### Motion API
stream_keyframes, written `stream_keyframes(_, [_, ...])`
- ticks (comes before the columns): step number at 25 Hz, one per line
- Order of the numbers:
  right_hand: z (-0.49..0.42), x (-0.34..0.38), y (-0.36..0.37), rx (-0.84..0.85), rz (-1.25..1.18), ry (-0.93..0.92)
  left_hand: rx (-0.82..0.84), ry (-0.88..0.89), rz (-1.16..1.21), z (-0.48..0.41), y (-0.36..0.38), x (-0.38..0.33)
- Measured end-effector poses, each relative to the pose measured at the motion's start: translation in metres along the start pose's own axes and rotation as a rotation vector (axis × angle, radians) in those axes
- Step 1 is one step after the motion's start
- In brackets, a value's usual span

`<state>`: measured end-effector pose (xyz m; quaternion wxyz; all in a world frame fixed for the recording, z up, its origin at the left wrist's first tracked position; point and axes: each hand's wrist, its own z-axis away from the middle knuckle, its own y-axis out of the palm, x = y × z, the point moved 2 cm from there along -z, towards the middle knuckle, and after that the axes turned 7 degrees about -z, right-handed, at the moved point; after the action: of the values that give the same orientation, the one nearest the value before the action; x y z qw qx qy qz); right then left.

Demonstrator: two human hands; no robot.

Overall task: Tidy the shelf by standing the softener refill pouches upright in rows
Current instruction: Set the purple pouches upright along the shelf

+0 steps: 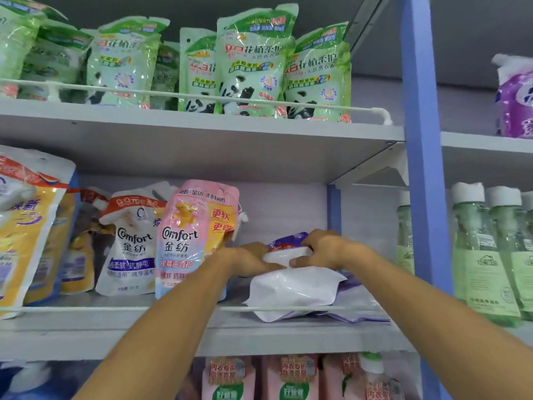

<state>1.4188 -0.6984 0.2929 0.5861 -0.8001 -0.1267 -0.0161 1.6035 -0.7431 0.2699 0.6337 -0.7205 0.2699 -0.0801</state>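
Left hand (248, 259), right hand (326, 249) both grip top of lying white pouch (294, 287); print hidden — purple pouch (290, 240) behind mostly covered.

"Comfort 金纺" stands on the white pouch (131, 241) and pink pouch (191, 241).

**Open pocket at the right end of the middle shelf**

You've got clear air above the slumped white pouch (294, 287), all the way up to the upper shelf board (202, 151). On the left, the upright pink pouch (196, 241) walls off the gap. On the right, the blue side panel (334, 209) closes it. The thin front rail (115, 308) runs low across the edge, and your forearms go in over it.
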Motion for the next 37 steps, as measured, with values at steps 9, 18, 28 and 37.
stream_keyframes(9, [0.002,-0.003,0.004,-0.109,-0.081,0.029,-0.130,0.078,0.128,-0.001,-0.007,0.007])
stream_keyframes(18, [0.053,0.031,-0.033,-0.133,0.024,-0.087,-0.064,0.089,0.165,0.061,-0.036,-0.006])
stream_keyframes(28, [0.117,0.067,-0.055,-0.226,0.062,-0.155,-0.094,0.182,0.301,0.123,-0.048,-0.013])
stream_keyframes(37, [0.185,0.074,-0.013,-0.286,-0.092,-0.172,-0.110,0.135,0.441,0.172,-0.014,-0.015])
